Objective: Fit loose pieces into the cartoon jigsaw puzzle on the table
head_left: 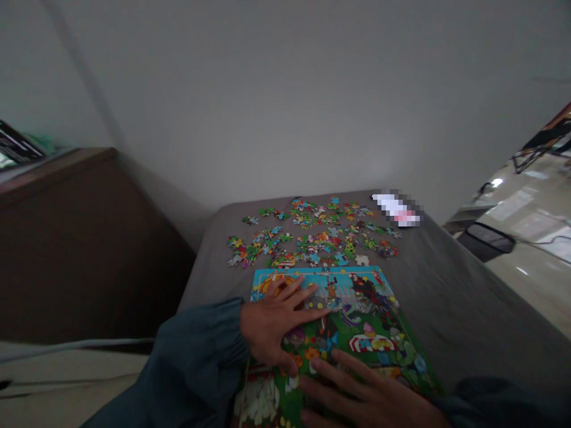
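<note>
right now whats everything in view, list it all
puzzle board: one, multicoloured with blue top edge, on the grey cover near the person
loose puzzle pieces: many, mixed colours, scattered beyond the board
grey cover: one, under everything
blurred white-pink item: one, far right corner of cover
brown cabinet: one, left
wall: pale grey, behind
left hand: flat on board's left side, dark teal sleeve
right hand: flat on board's near part

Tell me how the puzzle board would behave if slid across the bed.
The puzzle board looks flat and thin, so probably stiff yet light. The grey sheet beneath likely drags rather than slips. Both hands, left and right, press flat on it, so unpinned pieces may shift.
</note>
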Demonstrator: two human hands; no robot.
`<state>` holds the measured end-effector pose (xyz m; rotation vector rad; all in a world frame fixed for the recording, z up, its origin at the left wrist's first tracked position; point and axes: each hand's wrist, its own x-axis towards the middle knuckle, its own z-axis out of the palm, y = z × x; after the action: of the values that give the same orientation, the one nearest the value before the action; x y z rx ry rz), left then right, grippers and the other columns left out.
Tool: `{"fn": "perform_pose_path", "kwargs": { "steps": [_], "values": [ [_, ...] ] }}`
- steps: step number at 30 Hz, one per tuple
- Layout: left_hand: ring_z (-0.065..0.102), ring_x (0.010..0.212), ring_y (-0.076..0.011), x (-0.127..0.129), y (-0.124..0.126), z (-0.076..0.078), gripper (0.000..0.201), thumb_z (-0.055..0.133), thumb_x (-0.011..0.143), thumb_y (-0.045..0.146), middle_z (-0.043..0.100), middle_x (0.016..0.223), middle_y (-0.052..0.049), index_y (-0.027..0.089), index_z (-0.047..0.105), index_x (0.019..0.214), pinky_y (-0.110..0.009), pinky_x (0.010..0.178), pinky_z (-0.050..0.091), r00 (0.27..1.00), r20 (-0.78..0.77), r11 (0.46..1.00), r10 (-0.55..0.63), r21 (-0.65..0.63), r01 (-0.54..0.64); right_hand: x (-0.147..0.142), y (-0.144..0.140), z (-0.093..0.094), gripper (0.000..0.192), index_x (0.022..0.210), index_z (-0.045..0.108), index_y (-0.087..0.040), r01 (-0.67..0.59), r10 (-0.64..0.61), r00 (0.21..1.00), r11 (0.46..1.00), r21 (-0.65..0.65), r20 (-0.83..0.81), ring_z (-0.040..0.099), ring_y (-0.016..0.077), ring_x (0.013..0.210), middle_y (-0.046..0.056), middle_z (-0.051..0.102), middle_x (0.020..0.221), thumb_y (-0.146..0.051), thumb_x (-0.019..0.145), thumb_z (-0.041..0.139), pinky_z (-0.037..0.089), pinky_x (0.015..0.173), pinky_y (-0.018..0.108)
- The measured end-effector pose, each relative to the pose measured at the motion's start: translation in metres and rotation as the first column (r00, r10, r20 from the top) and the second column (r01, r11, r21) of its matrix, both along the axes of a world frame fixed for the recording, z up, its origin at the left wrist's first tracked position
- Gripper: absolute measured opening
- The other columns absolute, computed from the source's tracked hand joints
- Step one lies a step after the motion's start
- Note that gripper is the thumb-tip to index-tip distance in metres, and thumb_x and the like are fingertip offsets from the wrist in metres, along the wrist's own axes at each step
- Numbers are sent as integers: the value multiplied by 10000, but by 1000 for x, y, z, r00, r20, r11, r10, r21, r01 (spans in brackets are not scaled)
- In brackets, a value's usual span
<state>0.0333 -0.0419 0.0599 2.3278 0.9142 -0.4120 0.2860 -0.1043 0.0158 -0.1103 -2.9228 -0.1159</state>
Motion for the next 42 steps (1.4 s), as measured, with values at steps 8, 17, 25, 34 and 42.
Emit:
{"fn": "perform_pose_path", "kwargs": {
  "steps": [8,17,25,34,42],
  "values": [
    [-40,1561,-469,-2,1,-6,1010,621,807,777,15,1735,-120,364,217,1635,-748,1198,31,1000,-8,997,10,78,-9,37,-24,52,730,1541,460,-170,357,-289,910,911,-206,299,370,276,1517,79,430,1624,-642,986,506,322,1247,407],
    [-47,1570,-450,-6,7,-17,1075,647,779,786,2,1745,-92,375,158,1643,-699,1222,49,1000,10,990,28,140,-29,28,-39,34,749,1607,338,-167,324,-159,917,832,-451,366,183,217,1590,74,236,1701,-632,1023,407,213,1307,394],
    [-55,1569,-454,-6,6,-19,1105,718,754,716,25,1747,-93,385,149,1641,-708,1215,48,997,49,987,61,147,-68,24,-38,33,720,1594,373,-175,336,-143,914,793,-508,380,197,226,1586,80,270,1689,-618,1027,412,234,1304,427],
    [-72,1567,-464,-8,8,-22,1171,724,704,773,22,1748,-106,361,160,1644,-703,1215,56,997,57,984,50,166,-59,22,-43,35,747,1601,357,-173,354,-140,903,777,-520,406,161,214,1593,64,227,1700,-636,1017,414,187,1314,402],
    [-96,1563,-466,-7,7,-20,1183,716,701,778,-9,1748,-107,369,134,1646,-710,1211,56,998,32,986,56,157,-60,22,-44,36,744,1591,380,-184,357,-140,906,761,-543,400,203,219,1585,79,281,1681,-625,1000,478,194,1313,432]
  ]
}}
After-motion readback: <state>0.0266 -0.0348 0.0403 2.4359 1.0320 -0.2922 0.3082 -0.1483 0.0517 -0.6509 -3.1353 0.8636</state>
